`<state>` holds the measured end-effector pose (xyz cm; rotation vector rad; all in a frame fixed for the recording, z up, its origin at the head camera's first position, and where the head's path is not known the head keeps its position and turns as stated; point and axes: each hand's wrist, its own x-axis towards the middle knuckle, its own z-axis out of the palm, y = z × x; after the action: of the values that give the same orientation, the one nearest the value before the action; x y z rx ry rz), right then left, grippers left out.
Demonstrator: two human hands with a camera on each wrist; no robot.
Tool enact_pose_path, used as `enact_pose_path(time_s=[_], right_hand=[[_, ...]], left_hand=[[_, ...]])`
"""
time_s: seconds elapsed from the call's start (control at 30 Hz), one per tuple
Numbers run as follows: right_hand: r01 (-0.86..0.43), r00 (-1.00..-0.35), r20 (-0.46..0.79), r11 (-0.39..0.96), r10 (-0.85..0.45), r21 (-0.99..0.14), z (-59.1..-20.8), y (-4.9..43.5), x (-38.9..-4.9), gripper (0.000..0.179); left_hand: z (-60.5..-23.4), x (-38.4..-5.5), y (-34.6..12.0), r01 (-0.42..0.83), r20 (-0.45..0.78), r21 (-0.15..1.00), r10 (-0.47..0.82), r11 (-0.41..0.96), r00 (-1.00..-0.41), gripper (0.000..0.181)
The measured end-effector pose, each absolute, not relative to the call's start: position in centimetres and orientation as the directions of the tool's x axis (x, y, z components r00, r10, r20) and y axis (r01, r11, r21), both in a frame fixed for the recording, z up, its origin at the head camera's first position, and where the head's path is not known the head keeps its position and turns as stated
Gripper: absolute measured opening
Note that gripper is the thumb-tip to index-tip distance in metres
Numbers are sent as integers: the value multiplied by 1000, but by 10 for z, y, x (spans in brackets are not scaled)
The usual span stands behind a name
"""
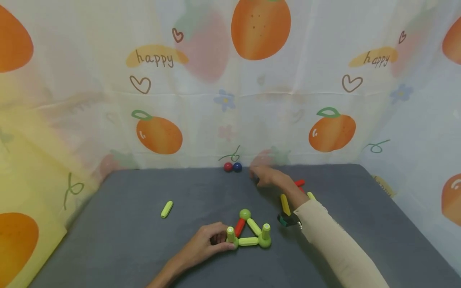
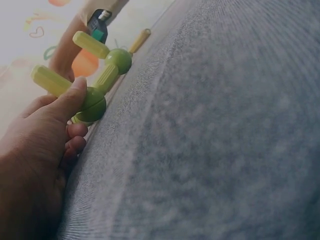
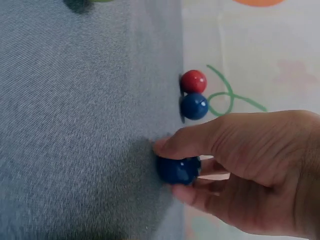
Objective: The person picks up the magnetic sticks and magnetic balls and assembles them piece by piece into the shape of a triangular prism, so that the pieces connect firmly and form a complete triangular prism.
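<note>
Near the table's back edge my right hand (image 1: 265, 176) pinches a dark blue ball (image 3: 177, 170) between thumb and fingers, as the right wrist view shows. My left hand (image 1: 207, 242) grips the near left corner of a triangular frame built from rods and balls. That corner is a green ball (image 2: 94, 105) with a yellow-green rod (image 1: 230, 234) standing on it. The frame's far corner is another green ball (image 1: 245, 215), joined by a red rod (image 1: 239, 228) and a yellow-green rod (image 1: 254, 227). A second upright rod (image 1: 265, 232) stands on the right corner ball.
A red ball (image 1: 228, 167) and a blue ball (image 1: 237, 167) touch at the back edge, before the printed curtain. One yellow-green rod (image 1: 167, 209) lies at left. A yellow rod (image 1: 285, 205) and red rods (image 1: 299, 183) lie around the right forearm.
</note>
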<state>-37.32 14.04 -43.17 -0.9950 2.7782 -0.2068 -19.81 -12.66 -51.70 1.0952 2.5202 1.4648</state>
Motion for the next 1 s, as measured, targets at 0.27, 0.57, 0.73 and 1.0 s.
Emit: enact_pose_path(time_s=[0.27,0.57,0.73,1.0], right_hand=[[-551,-756,-205,774,-621,-311,-416,151,-340,24],[-675,-560,-50,491,-827,-551,-372,182,-261,23],[-768,-397,10,326,-918,-551,-366,178,-241,28],[-720,-403,-128,400,-906,-568,-378,174,-235,42]], left_hand=[[-518,-196,-128,522,272,783,570,337,-776,14],[-518,-197,-128,546,290,767,576,337,-764,17],[-517,-197,-130,563,316,761,573,323,-756,16],[-517,-198,-128,557,301,765,584,324,-754,14]])
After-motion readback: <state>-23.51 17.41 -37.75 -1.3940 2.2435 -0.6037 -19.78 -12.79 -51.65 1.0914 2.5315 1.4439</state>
